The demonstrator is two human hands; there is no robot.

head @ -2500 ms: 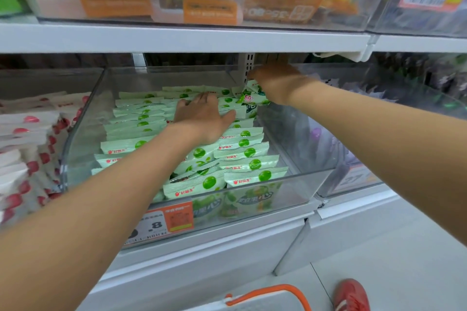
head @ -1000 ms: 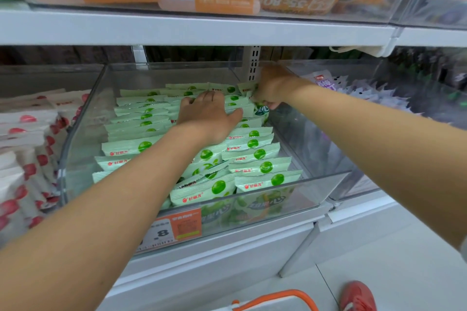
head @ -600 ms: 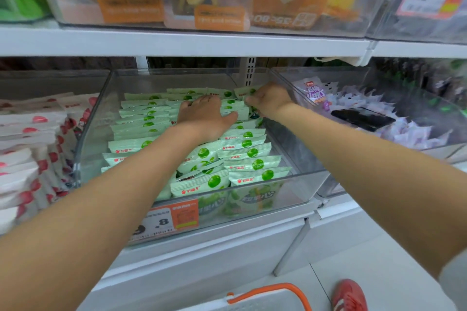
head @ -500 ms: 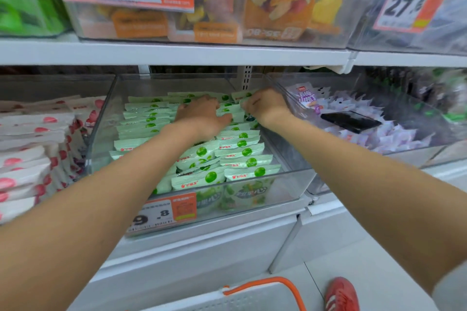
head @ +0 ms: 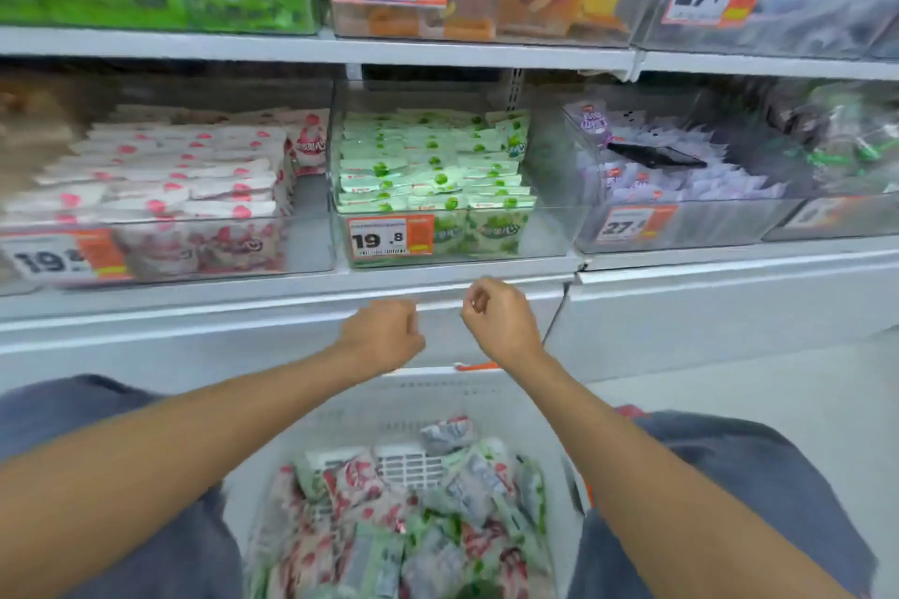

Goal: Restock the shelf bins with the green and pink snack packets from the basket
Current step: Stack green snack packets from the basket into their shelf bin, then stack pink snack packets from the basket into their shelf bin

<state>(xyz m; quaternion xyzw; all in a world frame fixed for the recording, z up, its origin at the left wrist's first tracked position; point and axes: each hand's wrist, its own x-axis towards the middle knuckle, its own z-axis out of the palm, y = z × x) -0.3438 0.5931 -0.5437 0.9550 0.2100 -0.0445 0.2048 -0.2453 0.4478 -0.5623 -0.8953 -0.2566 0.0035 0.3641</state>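
Hovering curled, left hand (head: 384,337), right hand (head: 502,320); basket (head: 491,399) packets (head: 384,520) blurred.

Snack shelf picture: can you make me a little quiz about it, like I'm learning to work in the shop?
1. True or false: the left hand holds a packet.
2. Which packets lie just left of the green packets? A. pink packets B. purple ones C. yellow ones
3. Fill in: the price tag in front of the green packets reads ___.
Key: 1 false; 2 A; 3 19.8
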